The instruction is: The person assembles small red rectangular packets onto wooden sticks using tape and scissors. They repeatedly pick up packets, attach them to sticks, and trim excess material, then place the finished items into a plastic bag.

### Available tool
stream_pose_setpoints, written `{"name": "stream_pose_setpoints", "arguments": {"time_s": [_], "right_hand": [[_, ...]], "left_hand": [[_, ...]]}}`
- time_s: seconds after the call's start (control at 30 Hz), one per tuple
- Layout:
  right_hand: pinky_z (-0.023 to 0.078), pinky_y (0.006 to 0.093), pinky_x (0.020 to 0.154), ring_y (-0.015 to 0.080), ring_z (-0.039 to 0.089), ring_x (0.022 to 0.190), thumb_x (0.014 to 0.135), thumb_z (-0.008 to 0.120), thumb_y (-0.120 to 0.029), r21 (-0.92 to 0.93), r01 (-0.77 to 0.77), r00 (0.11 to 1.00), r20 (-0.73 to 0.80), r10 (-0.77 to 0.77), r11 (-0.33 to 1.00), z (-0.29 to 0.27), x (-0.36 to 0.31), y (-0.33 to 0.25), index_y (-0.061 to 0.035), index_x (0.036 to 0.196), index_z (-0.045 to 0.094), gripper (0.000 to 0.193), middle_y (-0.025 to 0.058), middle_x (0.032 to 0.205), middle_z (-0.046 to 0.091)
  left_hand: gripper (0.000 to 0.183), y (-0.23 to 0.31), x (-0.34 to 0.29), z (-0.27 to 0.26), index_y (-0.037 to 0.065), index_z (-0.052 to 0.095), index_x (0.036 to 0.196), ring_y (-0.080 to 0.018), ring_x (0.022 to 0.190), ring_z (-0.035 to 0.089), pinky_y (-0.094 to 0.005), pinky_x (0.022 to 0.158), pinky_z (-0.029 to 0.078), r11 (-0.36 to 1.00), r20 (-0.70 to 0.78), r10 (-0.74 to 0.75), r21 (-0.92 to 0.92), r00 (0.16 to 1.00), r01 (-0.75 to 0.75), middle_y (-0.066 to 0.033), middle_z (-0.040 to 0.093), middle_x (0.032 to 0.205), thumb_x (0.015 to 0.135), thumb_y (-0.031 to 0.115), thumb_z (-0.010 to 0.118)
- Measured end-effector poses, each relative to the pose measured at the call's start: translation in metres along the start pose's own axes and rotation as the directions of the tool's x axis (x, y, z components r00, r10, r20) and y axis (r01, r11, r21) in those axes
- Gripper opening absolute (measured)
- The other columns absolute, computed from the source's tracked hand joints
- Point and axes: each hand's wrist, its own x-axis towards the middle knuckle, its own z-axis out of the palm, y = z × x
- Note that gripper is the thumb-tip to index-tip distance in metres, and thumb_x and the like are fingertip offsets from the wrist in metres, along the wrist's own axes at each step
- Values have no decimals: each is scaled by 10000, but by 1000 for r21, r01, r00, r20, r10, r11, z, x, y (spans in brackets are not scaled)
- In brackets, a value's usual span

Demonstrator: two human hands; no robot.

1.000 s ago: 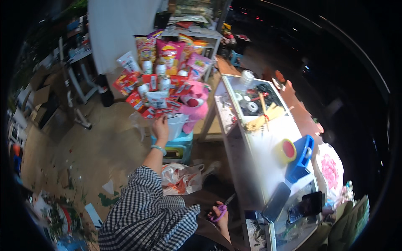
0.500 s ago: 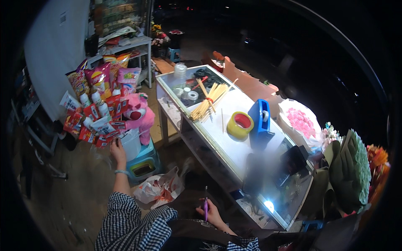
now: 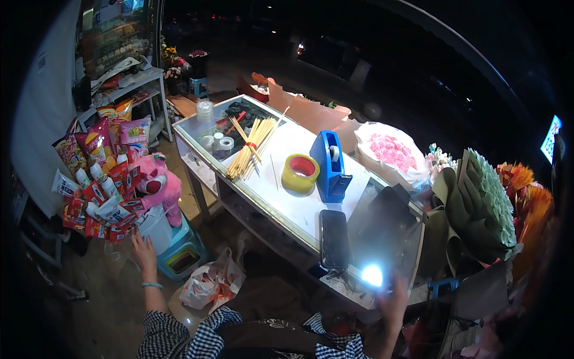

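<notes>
My left hand point(image 3: 143, 254) reaches up against the side of a white bucket point(image 3: 153, 230), just under a bouquet of snacks. Its fingers look stretched out, with nothing visible in them. The bouquet holds red packets point(image 3: 94, 194), white-capped bottles point(image 3: 97, 172) and chip bags point(image 3: 95, 143). A pink plush bear point(image 3: 161, 182) leans beside it, and the bucket stands on a blue stool point(image 3: 182, 251). My right hand point(image 3: 393, 297) is smeared by motion at the near right end of the glass-topped table point(image 3: 269, 218), beside a bright light point(image 3: 372, 275). Whether it holds anything is hidden.
On the table lie bundled wooden sticks point(image 3: 254, 146), yellow tape point(image 3: 300, 173), a blue tape dispenser point(image 3: 332, 167) and a black phone point(image 3: 335, 239). Beyond stands a pink flower bouquet point(image 3: 391, 151); wrapped flowers point(image 3: 487, 197) fill the right. A plastic bag point(image 3: 212, 281) lies below.
My right hand has swung from near my lap to the table's right end; the purple-handled tool it held no longer shows. My left hand's fingers have straightened by the bucket. The view has shifted right.
</notes>
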Motion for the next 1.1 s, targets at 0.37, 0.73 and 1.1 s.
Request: {"name": "stream_pose_setpoints", "arguments": {"time_s": [0.37,0.73,1.1], "right_hand": [[407,425,890,380,491,1048,807,613,-124,-166,-137,990,9,140,977,10,22,69,28,1166,509,403,207,1088,529],[447,351,681,283,580,769,876,563,-43,-31,-62,911,-410,44,998,39,-8,11,29,930,615,104,135,828,601],[314,265,449,94,387,481,875,635,-113,60,-164,867,-468,173,985,40,-29,4,3,764,610,162,23,539,453]], "left_hand": [[182,50,-33,14,29,616,1024,-337,921,586,-388,787,471,956,24,113,-274,993,-102,-144,581,1017,858,22,543],[232,124,-51,39,38,599,1036,-353,888,579,-392,758,468,870,178,204,-485,963,-94,-147,562,979,827,-30,524],[192,65,-126,65,24,593,1003,-339,850,592,-384,747,473,897,443,50,-414,895,155,-154,574,929,831,-6,512]]}}
